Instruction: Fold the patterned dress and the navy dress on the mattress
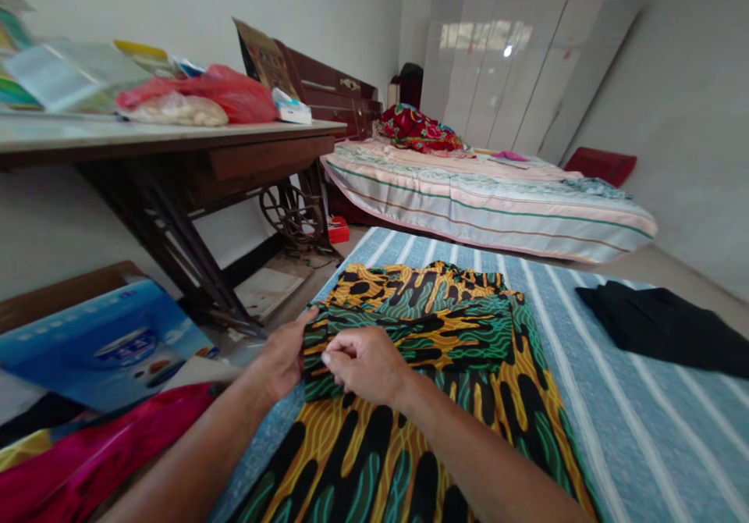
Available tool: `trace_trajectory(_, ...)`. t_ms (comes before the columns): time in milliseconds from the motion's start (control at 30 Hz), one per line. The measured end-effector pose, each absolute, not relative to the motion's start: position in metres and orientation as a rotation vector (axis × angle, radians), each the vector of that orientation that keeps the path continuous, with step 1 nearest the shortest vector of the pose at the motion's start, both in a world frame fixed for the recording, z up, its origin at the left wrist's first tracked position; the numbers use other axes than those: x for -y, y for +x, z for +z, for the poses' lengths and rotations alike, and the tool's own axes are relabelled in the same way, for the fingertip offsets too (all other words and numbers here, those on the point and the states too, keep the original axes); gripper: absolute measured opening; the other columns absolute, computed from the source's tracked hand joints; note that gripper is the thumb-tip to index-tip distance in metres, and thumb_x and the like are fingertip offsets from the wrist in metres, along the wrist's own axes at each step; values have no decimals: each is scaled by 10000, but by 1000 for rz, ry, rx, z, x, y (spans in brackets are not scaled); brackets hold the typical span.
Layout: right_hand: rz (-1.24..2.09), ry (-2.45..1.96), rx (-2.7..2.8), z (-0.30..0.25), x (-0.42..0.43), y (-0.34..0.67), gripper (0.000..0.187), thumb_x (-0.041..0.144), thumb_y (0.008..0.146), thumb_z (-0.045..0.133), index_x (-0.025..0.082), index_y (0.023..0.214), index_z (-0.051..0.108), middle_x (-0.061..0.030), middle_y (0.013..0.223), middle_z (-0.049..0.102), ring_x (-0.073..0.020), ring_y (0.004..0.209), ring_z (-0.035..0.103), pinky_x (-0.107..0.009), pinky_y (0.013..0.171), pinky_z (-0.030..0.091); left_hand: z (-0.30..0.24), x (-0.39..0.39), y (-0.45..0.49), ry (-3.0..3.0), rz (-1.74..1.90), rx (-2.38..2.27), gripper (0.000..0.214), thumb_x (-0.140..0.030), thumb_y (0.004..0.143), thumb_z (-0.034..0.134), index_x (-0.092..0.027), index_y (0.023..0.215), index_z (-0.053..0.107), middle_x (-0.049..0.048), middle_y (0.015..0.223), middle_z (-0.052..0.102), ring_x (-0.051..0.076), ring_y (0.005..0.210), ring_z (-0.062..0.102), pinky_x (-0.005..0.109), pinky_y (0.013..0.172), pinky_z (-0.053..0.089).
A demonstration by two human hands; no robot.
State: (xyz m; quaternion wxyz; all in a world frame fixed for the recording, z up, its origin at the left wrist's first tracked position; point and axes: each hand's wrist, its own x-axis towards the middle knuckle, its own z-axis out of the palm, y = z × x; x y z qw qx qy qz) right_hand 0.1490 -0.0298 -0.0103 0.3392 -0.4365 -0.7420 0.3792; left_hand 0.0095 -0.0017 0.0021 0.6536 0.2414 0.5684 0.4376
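A garment [374,445] with a black, yellow and green wavy pattern lies spread over a blue striped bed cover. One part of it, which looks like a sleeve [456,332], is folded across its upper section. At the left edge of that folded part, my left hand [284,359] grips the cloth, thumb on top and the other fingers partly hidden. My right hand [368,363] is closed over the same folded part, with thumb and forefinger together near its left end. Whether cloth is pinched between them is hidden.
A folded black cloth [667,324] lies on the striped bed cover [591,406] at right. Left stands a treadle sewing table [234,152] bearing red plastic bags [216,94]. Below it are a blue box [117,343] and pink cloth [111,457]. Another bed [485,207] stands behind.
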Motion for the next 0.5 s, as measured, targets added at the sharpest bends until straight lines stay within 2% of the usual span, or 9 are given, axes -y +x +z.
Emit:
trace_trajectory(133,733,-1279,1982,-4,13,189,198,254,852,464,189,770,632,37,609,611,-94,583,577,-188,572,414,12,4,9,439,887,-1155,256,-322,855,451,-146,797,627,71,622,679,226,532,654,362,544,547)
trace_trajectory(267,241,-1734,2108,2,-13,256,239,253,872,424,209,799,648,18,742,654,-106,714,596,-193,644,401,14,5,7,436,911,-1020,313,-358,875,412,-144,927,634,92,721,709,242,646,685,379,607,560)
trace_trajectory(367,140,-1881,2113,0,-24,298,239,191,845,432,206,796,666,-26,815,665,-156,794,599,-239,678,393,7,4,5,498,928,-1051,262,-342,819,535,-128,931,635,104,724,712,254,655,687,386,608,564)
trace_trajectory(433,109,-1935,2155,-3,-26,315,235,188,842,445,223,828,677,-32,876,668,-167,833,596,-249,695,390,1,4,6,596,968,-1124,211,-229,721,660,-120,900,638,97,705,712,248,624,684,365,591,565)
trace_trajectory(500,103,-1956,2223,-6,-26,322,225,199,845,463,248,868,682,-23,934,664,-161,882,588,-245,722,387,-2,5,9,683,1028,-1183,228,-126,646,703,-121,865,640,81,680,710,229,580,677,333,566,563)
